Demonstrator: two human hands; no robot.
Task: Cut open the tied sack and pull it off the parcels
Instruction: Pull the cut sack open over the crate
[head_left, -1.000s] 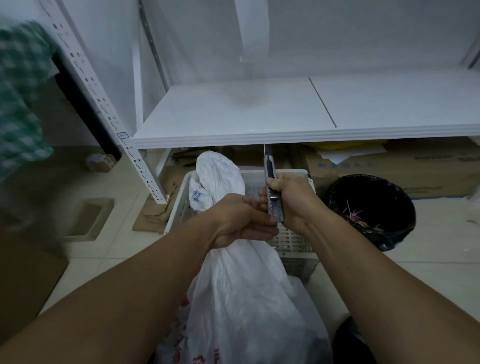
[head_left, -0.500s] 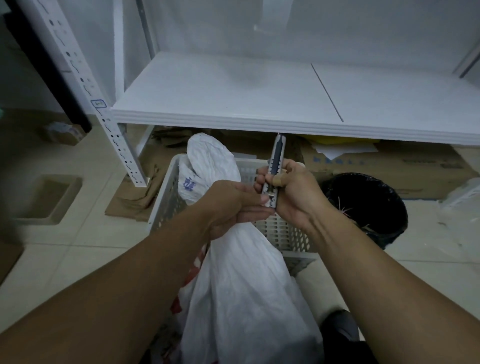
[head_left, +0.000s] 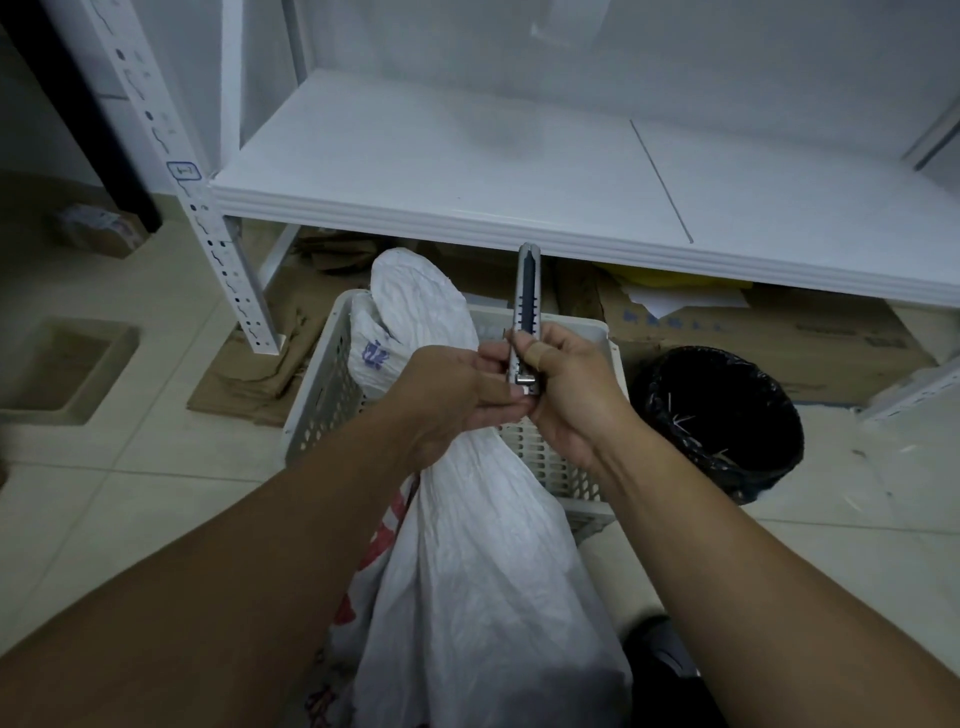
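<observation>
A white woven sack (head_left: 483, 587) with red and blue print stands between my forearms, its gathered top (head_left: 415, 301) leaning over a white basket. My left hand (head_left: 447, 400) is closed around the sack's neck, with its fingertips touching the lower end of a utility knife (head_left: 527, 317). My right hand (head_left: 571, 395) grips that knife upright, thumb on its slider. No blade shows at the tip. The parcels are hidden inside the sack.
A white perforated basket (head_left: 322, 395) sits on the tiled floor under a white metal shelf (head_left: 467, 171). A black bin (head_left: 722, 415) with a liner stands to the right. Flattened cardboard (head_left: 779, 332) lies under the shelf. A shelf upright (head_left: 208, 223) rises at left.
The view has tilted down and closer. The knife now stands more upright and higher in my right hand, and my left fingertips have come onto its lower end.
</observation>
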